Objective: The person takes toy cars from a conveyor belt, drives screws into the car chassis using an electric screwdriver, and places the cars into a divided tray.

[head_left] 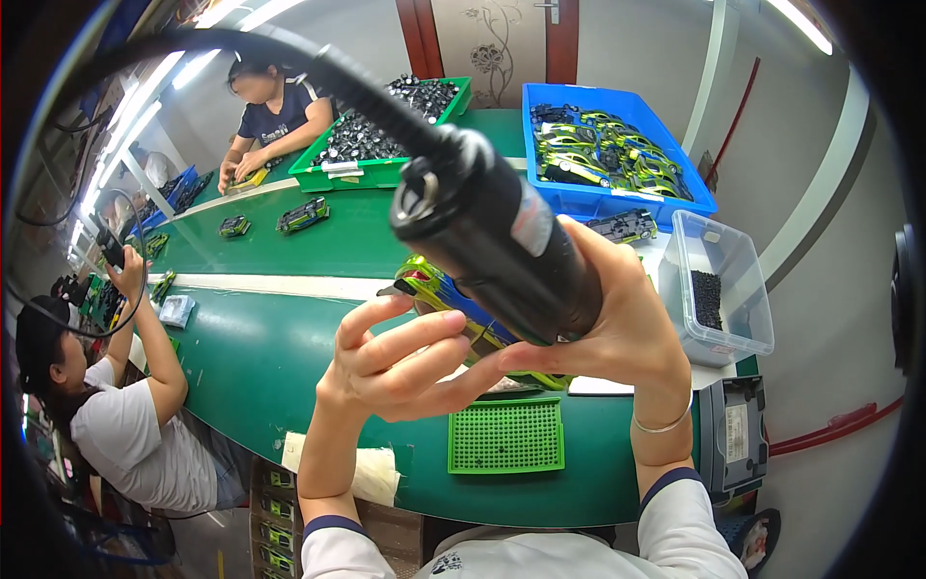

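Observation:
In the middle, my right hand (627, 318) is wrapped round a black electric screwdriver (482, 212). Its cable end rises toward the upper left, and its tip is hidden. Just behind the tool shows a yellow-green and blue toy car (429, 278), partly covered by the screwdriver and my fingers. My left hand (400, 362) has its fingers curled against the car's near left side; its thumb is out of sight. Below both hands, a green perforated tray (506, 436) lies on the green table (260, 386).
Bins of black parts (328, 174) and toy cars (690, 198) stand at the back. A clear plastic box (743, 289) with small black pieces is at right. Co-workers sit at far left (145, 434) and back left (280, 121). The cable (222, 39) arches overhead.

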